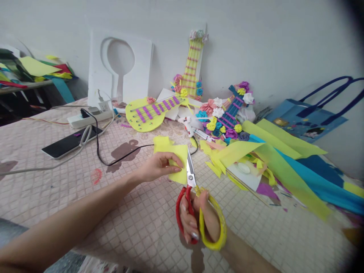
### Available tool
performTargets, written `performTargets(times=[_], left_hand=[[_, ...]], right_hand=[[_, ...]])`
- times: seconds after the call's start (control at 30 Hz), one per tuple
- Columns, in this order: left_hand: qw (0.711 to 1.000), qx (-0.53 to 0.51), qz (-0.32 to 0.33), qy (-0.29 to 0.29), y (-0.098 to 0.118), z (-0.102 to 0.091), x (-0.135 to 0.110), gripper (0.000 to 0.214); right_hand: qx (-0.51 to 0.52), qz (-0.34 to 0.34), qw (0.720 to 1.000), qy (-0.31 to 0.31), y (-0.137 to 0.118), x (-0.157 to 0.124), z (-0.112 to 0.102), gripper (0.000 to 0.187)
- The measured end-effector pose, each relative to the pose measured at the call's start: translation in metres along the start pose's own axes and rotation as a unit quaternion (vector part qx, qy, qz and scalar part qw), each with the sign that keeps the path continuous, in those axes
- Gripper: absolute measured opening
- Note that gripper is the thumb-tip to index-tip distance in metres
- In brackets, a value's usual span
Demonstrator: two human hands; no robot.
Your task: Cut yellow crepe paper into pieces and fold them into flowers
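My left hand (160, 166) pinches a yellow piece of paper (180, 154) between thumb and fingers, above the tiled-pattern tablecloth. In my right hand (193, 216) is a pair of scissors (190, 177) with one red and one yellow handle; my fingers pass through the handles. The scissor blades point away from me and lie against the right edge of that paper. Another small yellow paper piece (162, 142) shows just behind it. How far the blades are apart is hard to make out.
Behind my hands are a yellow paper guitar (150, 113), a glue gun (187, 125) and paper flowers (212, 123). Yellow strips (284, 167) and blue paper (318, 185) spread out on the right. A phone (65, 146), power strip (88, 119) and cables are left. A blue bag (309, 117) leans against the wall.
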State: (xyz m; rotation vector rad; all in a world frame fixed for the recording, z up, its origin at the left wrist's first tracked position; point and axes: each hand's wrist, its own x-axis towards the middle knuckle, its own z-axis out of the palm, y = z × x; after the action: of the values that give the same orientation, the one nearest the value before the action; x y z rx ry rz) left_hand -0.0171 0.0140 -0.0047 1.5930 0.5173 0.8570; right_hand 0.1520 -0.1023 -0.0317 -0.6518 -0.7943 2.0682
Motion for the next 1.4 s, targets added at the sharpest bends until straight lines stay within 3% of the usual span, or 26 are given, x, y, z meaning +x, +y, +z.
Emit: performTargets(times=[0.27,0.47,0.87,1.2,1.3,1.4], left_hand=[[0.999,-0.006,0.007,-0.04,0.001,0.004,-0.002,0.01],[0.999,-0.018,-0.009,-0.041,0.0,0.003,-0.001,0.014],[0.999,0.001,-0.018,-0.04,-0.001,0.001,-0.001,0.017],[0.998,0.037,-0.02,-0.053,-0.002,0.002,-0.001,0.017],[0.998,0.058,-0.031,-0.013,-0.005,-0.008,0.002,0.02],[0.987,0.128,-0.04,0.09,-0.011,-0.03,0.011,0.025]], right_hand=[[0.013,-0.006,1.0,0.007,-0.007,-0.002,0.001,0.064],[0.009,-0.005,1.0,0.016,-0.007,0.0,-0.004,0.065],[0.054,0.008,0.998,-0.029,-0.01,0.0,-0.007,0.065],[0.052,-0.024,0.998,-0.037,-0.013,0.002,-0.01,0.061],[0.035,-0.049,0.998,-0.01,-0.021,0.002,-0.012,0.06],[0.023,-0.065,0.998,0.013,-0.028,0.003,-0.015,0.06]])
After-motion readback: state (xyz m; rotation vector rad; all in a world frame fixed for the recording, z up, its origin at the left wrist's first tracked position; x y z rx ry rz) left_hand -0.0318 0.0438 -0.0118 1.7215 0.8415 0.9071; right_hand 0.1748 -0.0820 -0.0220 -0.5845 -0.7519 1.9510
